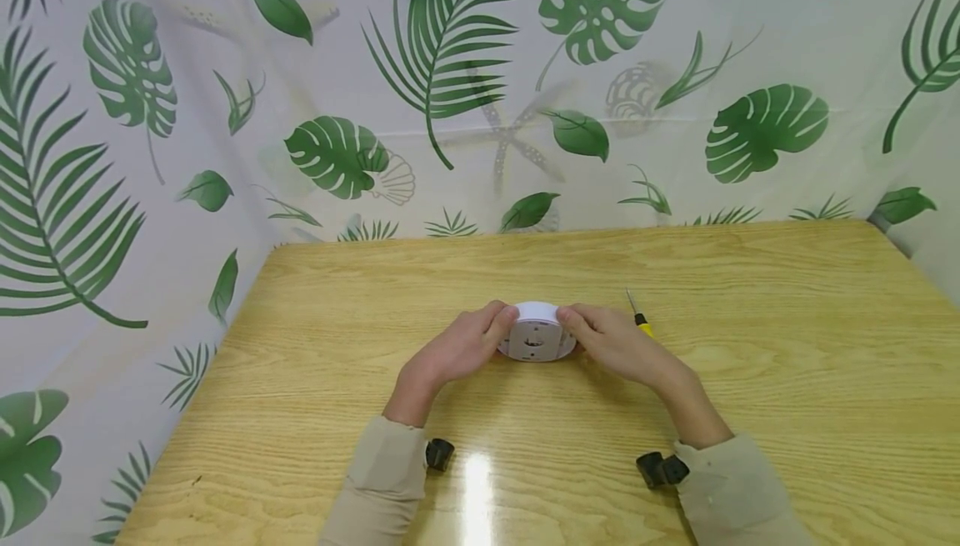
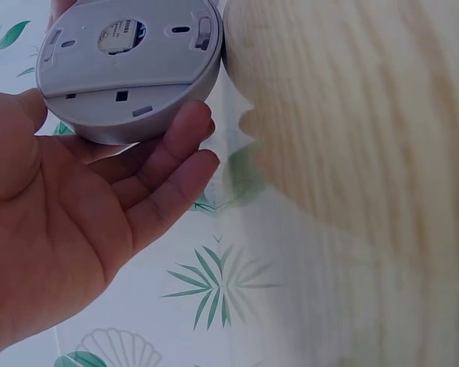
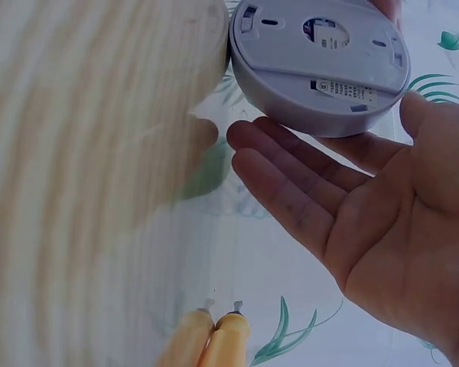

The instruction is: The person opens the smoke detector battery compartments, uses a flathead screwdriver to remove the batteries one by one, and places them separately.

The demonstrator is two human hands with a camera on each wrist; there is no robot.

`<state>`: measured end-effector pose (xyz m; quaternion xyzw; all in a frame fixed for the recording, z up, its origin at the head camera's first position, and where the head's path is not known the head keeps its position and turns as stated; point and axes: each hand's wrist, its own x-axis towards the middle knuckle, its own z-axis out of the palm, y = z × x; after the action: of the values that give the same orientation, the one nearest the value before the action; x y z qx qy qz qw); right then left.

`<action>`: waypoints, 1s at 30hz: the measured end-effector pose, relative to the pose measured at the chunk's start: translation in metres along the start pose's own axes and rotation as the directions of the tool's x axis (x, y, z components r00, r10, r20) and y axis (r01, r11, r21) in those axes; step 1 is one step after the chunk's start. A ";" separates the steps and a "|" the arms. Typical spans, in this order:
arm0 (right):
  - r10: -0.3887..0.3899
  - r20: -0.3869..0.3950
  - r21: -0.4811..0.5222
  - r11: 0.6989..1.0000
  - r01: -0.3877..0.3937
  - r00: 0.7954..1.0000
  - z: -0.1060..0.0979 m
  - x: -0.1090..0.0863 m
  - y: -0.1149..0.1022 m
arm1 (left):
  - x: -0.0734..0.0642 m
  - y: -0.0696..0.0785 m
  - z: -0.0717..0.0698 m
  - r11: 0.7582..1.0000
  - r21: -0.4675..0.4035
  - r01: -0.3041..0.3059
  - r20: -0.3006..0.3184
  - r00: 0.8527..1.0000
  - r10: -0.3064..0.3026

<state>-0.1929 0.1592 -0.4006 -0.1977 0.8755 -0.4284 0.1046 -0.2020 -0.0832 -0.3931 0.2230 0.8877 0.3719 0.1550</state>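
Observation:
A round white smoke detector (image 1: pixel 537 339) is held up on its edge at the middle of the table, its slotted back plate facing me. A round hole in that plate shows a printed label inside. My left hand (image 1: pixel 471 338) grips its left side, thumb (image 2: pixel 32 107) at the rim and fingers curving behind. From the right, my right hand (image 1: pixel 611 341) holds the opposite side the same way, thumb on the front edge. In the right wrist view the detector (image 3: pixel 321 61) stands with its lower rim at the tabletop.
A screwdriver (image 1: pixel 642 323) with a yellow and black handle lies just beyond my right hand, its tip pointing away. The wood-grain table (image 1: pixel 337 296) meets a leaf-printed curtain (image 1: pixel 487 162) at its back and left edges. Black camera mounts (image 1: pixel 662 470) sit at both wrists.

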 end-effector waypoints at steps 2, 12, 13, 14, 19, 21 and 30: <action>0.002 -0.001 -0.011 1.000 -0.002 1.000 0.000 0.000 -0.001 | 0.000 0.000 0.000 1.000 0.002 0.002 0.000 1.000 -0.002; -0.090 -0.007 -0.032 0.995 0.090 0.996 0.001 0.001 -0.005 | -0.001 -0.001 -0.003 1.000 -0.015 0.001 0.008 1.000 -0.001; -0.098 -0.013 -0.038 0.994 0.098 0.995 0.001 0.000 -0.005 | -0.001 -0.001 -0.003 1.000 -0.019 -0.001 0.009 1.000 0.002; -0.102 -0.019 -0.045 0.994 0.101 0.995 0.001 0.000 -0.005 | -0.001 -0.001 -0.003 1.000 -0.021 -0.002 0.011 1.000 0.002; -0.069 -0.040 0.010 0.998 0.069 0.997 0.000 -0.001 -0.006 | -0.002 0.000 -0.005 0.999 -0.043 -0.015 0.030 0.999 0.016; -0.034 -0.042 0.081 0.996 0.037 0.999 0.000 -0.001 -0.006 | -0.002 0.001 -0.005 0.997 -0.069 -0.025 0.033 0.999 0.028; 0.042 -0.019 0.294 0.955 -0.035 0.999 -0.001 0.000 -0.008 | -0.001 0.008 0.001 0.975 -0.206 -0.079 -0.005 0.997 0.079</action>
<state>-0.1913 0.1551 -0.3934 -0.1575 0.8072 -0.5537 0.1300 -0.1987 -0.0777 -0.3879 0.2414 0.8346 0.4674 0.1636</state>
